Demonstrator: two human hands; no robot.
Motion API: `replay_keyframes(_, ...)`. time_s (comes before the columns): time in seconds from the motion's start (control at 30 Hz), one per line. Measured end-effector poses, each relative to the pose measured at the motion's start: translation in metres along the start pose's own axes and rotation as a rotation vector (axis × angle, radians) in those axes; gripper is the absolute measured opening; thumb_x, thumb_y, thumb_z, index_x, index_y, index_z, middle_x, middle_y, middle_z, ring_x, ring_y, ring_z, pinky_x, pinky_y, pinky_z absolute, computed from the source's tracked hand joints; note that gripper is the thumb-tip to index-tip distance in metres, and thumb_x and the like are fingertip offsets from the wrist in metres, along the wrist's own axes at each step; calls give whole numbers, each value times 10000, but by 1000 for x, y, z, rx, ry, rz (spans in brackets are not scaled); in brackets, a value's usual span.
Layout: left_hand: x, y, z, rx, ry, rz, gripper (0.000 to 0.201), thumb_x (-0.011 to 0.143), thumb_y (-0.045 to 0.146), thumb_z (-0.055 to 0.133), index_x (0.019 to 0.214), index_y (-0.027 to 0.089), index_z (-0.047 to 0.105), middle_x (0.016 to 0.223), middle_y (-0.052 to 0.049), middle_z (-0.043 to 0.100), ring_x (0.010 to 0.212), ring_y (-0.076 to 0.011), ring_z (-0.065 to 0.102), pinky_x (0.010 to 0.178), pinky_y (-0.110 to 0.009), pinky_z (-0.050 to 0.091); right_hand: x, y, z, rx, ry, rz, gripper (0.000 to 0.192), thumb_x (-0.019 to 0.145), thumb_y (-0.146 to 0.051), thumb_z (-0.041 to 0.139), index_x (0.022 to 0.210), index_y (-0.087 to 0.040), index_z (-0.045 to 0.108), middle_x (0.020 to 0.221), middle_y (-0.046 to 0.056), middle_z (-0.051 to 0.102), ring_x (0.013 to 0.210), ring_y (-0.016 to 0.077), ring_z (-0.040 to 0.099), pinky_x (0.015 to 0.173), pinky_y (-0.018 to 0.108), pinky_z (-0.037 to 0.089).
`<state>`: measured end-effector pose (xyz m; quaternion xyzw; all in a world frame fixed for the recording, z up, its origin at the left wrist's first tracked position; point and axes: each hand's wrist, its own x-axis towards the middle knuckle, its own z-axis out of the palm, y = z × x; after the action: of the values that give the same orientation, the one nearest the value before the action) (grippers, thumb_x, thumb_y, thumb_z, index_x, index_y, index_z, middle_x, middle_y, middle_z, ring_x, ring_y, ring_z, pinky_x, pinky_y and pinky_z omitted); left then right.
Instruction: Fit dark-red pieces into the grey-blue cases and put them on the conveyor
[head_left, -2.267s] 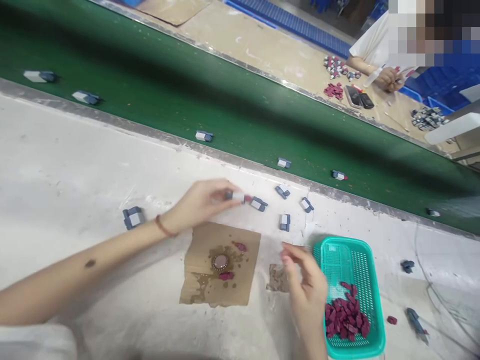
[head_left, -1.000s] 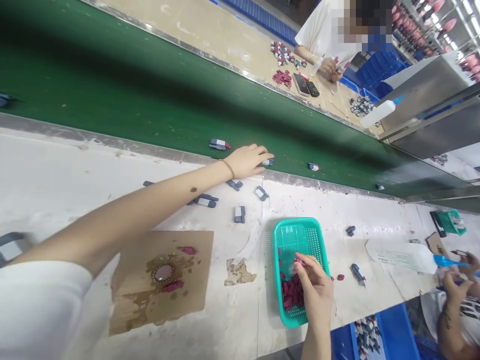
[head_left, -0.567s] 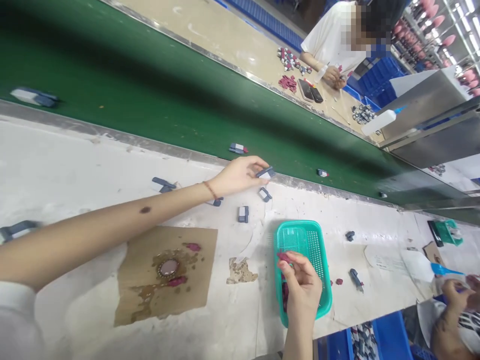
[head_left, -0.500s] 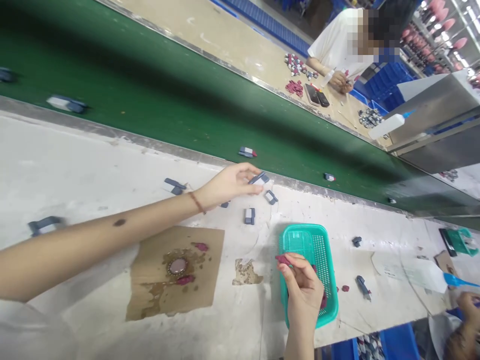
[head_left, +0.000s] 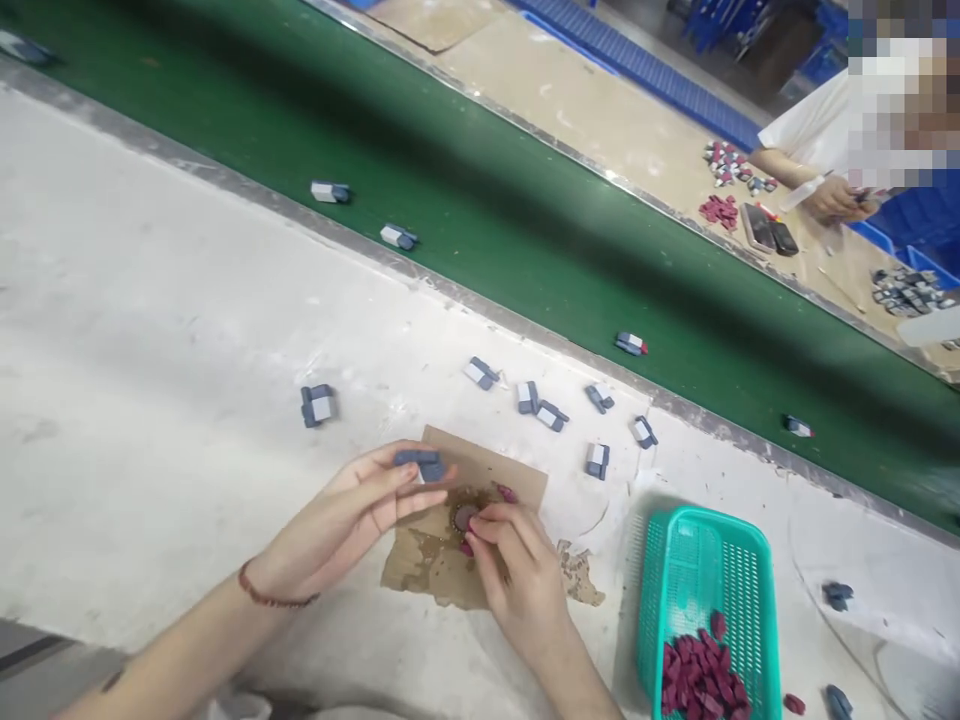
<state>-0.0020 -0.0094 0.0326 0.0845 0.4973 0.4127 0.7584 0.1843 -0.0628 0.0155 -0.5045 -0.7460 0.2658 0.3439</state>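
My left hand holds a small blue-grey and white plastic part between thumb and fingers, above the left side of a brown cardboard sheet. The fingers of my right hand are pinched on a small dark red piece, mostly hidden by the fingertips, at a round shallow dish on the cardboard. Wet brown stains surround the dish. Another dark red piece lies on the cardboard just beyond my right fingers.
A green basket with many dark red pieces stands at right. Several blue-grey and white parts lie on the white table. Beyond runs a green conveyor belt carrying similar parts. A co-worker's hand is across it.
My left hand has brought the plastic part from beside the belt back to the cardboard. My right hand has moved left from the basket to the dish. The view has shifted.
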Motion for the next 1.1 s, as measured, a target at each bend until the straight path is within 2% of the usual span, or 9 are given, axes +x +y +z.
replay_keyframes(0.13, -4, -11, -7, -54, 43, 31, 367, 521, 389, 933, 704, 173, 699, 967, -38, 740, 899, -232, 725, 668, -217, 623, 2, 4, 4, -149, -112, -56, 214, 965, -91, 435, 964, -179, 631, 843, 78, 649, 766, 188, 602, 677, 299, 553)
replay_keyframes(0.23, -3, -12, -5, -53, -7, -3, 417, 546, 426, 918, 711, 172, 631, 814, -9, 731, 718, -160, 717, 640, -218, 611, 2, 5, 4, -182, -147, -63, 210, 968, -82, 426, 952, -179, 612, 831, 70, 627, 748, 185, 575, 652, 289, 531)
replay_keyframes(0.37, 0, -10, -3, 123, -43, 34, 450, 628, 473, 856, 783, 186, 545, 649, 38, 676, 442, -71, 560, 486, -185, 525, 1, 3, 5, -220, -132, -67, 222, 968, -64, 407, 935, -174, 597, 825, 69, 616, 750, 188, 554, 654, 287, 513)
replay_keyframes(0.47, 1, -11, -7, 409, -19, 123, 356, 698, 418, 787, 743, 190, 517, 649, 16, 677, 463, -102, 571, 482, -210, 501, 2, 1, 6, -251, -177, -60, 243, 970, -65, 390, 903, -178, 595, 822, 64, 616, 739, 186, 552, 630, 281, 501)
replay_keyframes(0.6, 3, -14, -16, 816, -26, 242, 210, 747, 392, 694, 709, 195, 632, 676, -22, 678, 554, -171, 609, 505, -259, 494, 3, -1, 5, -295, -186, -66, 269, 971, -67, 366, 926, -180, 605, 830, 70, 617, 739, 191, 558, 608, 287, 494)
replay_keyframes(0.7, 2, -15, -19, 925, -69, 381, 148, 761, 367, 681, 779, 226, 719, 811, -51, 716, 779, -238, 666, 669, -305, 537, 3, -2, 5, -310, -193, -63, 269, 962, -52, 370, 934, -178, 607, 831, 73, 619, 742, 195, 562, 600, 290, 496)
replay_keyframes(0.8, 0, -14, -18, 961, -146, 469, 129, 816, 317, 628, 801, 236, 728, 818, -46, 689, 776, -216, 648, 680, -286, 517, 3, -2, 6, -306, -203, -80, 267, 955, -50, 378, 906, -181, 605, 823, 71, 619, 728, 198, 559, 585, 293, 492)
replay_keyframes(0.97, -1, -10, -17, 1112, -236, 512, 276, 881, 324, 517, 633, 203, 512, 637, -2, 532, 578, -162, 503, 548, -258, 398, 3, 0, 6, -268, -189, -37, 273, 944, -43, 386, 908, -197, 608, 832, 72, 623, 753, 203, 568, 621, 302, 510)
replay_keyframes(1.1, -3, -7, -20, 1180, -346, 365, 250, 893, 380, 459, 705, 216, 442, 620, 34, 465, 540, -148, 439, 512, -243, 354, 4, 0, 6, -226, -205, -27, 265, 942, -44, 401, 913, -194, 618, 833, 71, 627, 746, 197, 578, 622, 297, 516)
